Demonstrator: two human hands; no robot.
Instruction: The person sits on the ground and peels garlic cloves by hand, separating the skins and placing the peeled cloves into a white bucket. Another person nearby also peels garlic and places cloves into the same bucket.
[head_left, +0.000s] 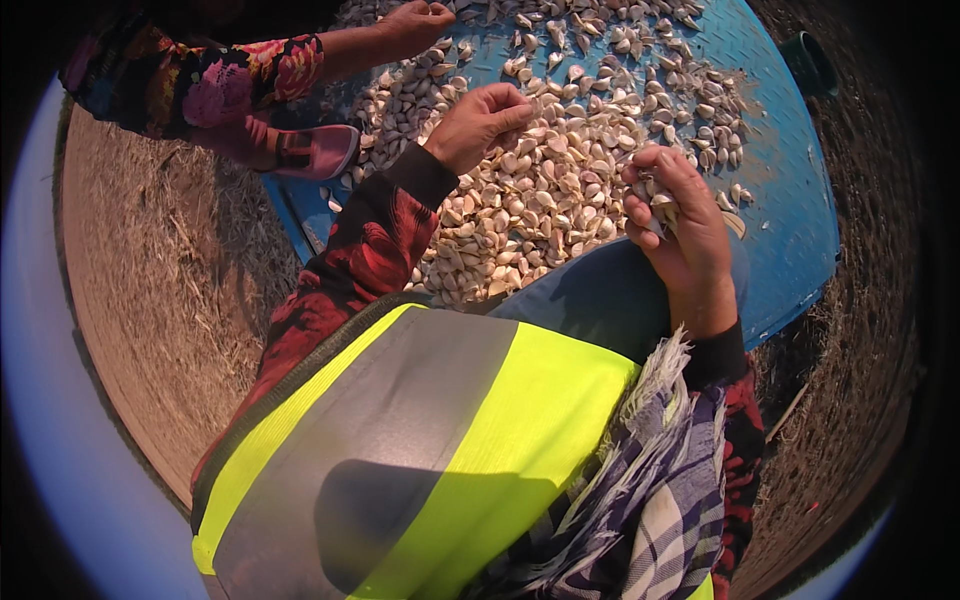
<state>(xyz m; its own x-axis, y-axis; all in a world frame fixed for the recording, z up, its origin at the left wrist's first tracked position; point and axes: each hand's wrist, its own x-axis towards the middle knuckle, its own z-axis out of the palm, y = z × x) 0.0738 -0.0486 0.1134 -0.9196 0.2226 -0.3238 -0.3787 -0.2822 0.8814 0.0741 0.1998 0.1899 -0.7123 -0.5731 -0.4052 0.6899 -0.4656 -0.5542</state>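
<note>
A heap of loose garlic cloves (540, 195) spreads over a blue metal surface (787, 225) with a raised tread pattern. My left hand (484, 124) is over the heap's left side, thumb and forefinger drawn together; whether something is pinched between them is hidden. On the right, my right hand (682, 217) is turned partly palm up, its fingers curled around several garlic cloves (660, 201). It is above my bent knee in blue trousers (600, 292), beside the right edge of the heap.
Another person's hand (416, 26) reaches over the cloves at the upper left, below a floral sleeve (255, 75). That person's pink shoe (319, 150) rests on the blue surface. A dark green cylindrical part (810, 64) juts out at the upper right. Straw-littered ground (172, 225) lies beyond.
</note>
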